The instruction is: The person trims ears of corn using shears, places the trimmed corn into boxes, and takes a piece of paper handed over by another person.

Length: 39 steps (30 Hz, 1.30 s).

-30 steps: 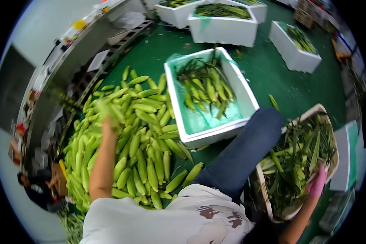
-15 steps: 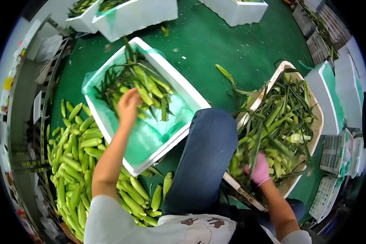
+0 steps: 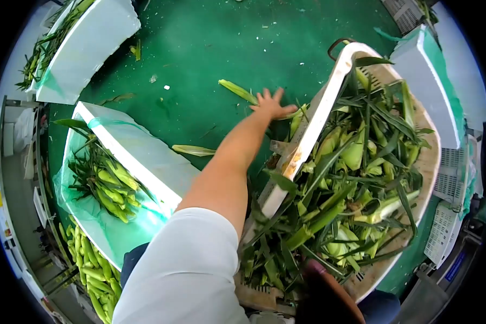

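Observation:
My left hand (image 3: pixel 275 105) is bare, stretched out over the floor with its fingers spread, beside some loose green corn husks (image 3: pixel 298 120). Another husk (image 3: pixel 237 90) lies just left of its fingertips. Right of it stands a whitish plastic basket (image 3: pixel 329 102) heaped with stripped corn husks and leaves (image 3: pixel 356 178). My right hand (image 3: pixel 314 267), in a pink glove, is at the near side of this heap; dark shadow and leaves hide its fingers. A white foam box (image 3: pixel 146 154) with a green plastic liner holds several ears of corn (image 3: pixel 113 186) with leaves on.
A pile of trimmed corn ears (image 3: pixel 94 275) lies at the lower left. Another foam box (image 3: pixel 94 48) with leafy corn stands at the upper left. Foam boxes (image 3: pixel 432 81) and a plastic crate (image 3: pixel 443 229) line the right. A husk (image 3: pixel 193 150) lies on the green floor (image 3: pixel 200 43).
My left hand has left the corn in the foam box and reached right to the floor beside the basket. My right hand is lower in view, and the view has turned right.

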Each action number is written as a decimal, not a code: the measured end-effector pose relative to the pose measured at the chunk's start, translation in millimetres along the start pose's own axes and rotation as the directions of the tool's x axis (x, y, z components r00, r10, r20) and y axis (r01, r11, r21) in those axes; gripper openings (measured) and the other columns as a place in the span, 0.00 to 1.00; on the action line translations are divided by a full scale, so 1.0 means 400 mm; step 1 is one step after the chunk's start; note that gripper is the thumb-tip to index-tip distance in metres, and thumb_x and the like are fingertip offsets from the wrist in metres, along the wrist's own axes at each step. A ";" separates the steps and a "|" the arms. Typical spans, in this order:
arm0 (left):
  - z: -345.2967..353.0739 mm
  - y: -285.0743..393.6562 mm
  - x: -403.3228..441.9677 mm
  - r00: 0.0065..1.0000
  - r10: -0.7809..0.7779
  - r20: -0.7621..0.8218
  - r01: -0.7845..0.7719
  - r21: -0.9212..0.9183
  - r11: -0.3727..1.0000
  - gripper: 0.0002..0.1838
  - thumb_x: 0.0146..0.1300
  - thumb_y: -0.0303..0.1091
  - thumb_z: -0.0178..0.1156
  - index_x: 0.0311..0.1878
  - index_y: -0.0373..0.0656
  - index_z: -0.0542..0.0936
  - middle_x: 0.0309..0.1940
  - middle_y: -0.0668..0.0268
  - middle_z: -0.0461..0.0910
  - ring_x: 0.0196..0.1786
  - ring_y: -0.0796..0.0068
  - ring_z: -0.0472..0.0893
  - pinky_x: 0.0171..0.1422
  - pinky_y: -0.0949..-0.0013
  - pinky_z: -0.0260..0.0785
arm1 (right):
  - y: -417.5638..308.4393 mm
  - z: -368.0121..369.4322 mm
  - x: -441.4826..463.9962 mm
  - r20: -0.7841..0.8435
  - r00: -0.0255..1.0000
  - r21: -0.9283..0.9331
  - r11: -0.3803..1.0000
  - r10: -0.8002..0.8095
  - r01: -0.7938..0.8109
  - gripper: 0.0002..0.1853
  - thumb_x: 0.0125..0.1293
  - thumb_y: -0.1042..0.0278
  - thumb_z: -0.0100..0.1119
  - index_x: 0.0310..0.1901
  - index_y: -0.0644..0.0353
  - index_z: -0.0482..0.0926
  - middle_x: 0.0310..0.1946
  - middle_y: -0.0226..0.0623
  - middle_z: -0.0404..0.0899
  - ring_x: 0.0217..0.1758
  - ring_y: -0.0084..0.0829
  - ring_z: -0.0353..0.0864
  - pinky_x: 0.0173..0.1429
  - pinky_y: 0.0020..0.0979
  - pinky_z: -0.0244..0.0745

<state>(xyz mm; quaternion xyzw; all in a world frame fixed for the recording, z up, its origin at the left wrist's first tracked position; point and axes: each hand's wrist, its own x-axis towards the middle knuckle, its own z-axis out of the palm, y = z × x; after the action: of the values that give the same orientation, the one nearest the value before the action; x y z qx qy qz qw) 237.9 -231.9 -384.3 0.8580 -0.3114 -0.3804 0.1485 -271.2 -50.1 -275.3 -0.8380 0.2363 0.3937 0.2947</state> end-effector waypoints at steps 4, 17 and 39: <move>0.212 -0.088 -0.027 0.869 0.421 -0.258 -0.327 0.339 0.882 0.48 0.47 0.67 0.68 0.73 0.68 0.67 0.81 0.53 0.43 0.82 0.47 0.41 0.74 0.24 0.38 | -0.009 0.007 -0.006 0.032 0.999 0.077 0.997 0.003 -0.006 0.31 0.60 0.55 0.57 0.67 0.50 0.72 0.54 0.50 0.80 0.53 0.45 0.82 0.55 0.50 0.77; 0.199 -0.226 -0.198 0.713 -0.236 -0.660 -0.062 -0.395 0.917 0.14 0.61 0.29 0.57 0.49 0.42 0.68 0.44 0.46 0.75 0.48 0.39 0.77 0.50 0.45 0.72 | 0.008 -0.003 -0.002 0.077 0.997 0.047 0.999 -0.005 0.001 0.30 0.59 0.53 0.60 0.63 0.52 0.73 0.52 0.51 0.80 0.53 0.48 0.82 0.55 0.51 0.77; -0.102 -0.412 -0.018 0.494 -0.716 -0.493 -0.257 -0.870 0.421 0.19 0.59 0.27 0.57 0.53 0.27 0.74 0.45 0.49 0.82 0.41 0.57 0.82 0.47 0.53 0.77 | -0.054 -0.075 0.022 -0.004 0.994 0.198 0.975 -0.107 0.105 0.29 0.55 0.52 0.66 0.57 0.56 0.74 0.50 0.52 0.80 0.53 0.53 0.81 0.55 0.51 0.78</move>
<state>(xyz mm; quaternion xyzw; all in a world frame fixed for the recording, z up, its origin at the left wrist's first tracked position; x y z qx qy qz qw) 334.1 -100.8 -434.0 0.7532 0.1902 -0.0412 0.6283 -236.9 -56.6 -260.3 -0.8148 0.2283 0.3546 0.3978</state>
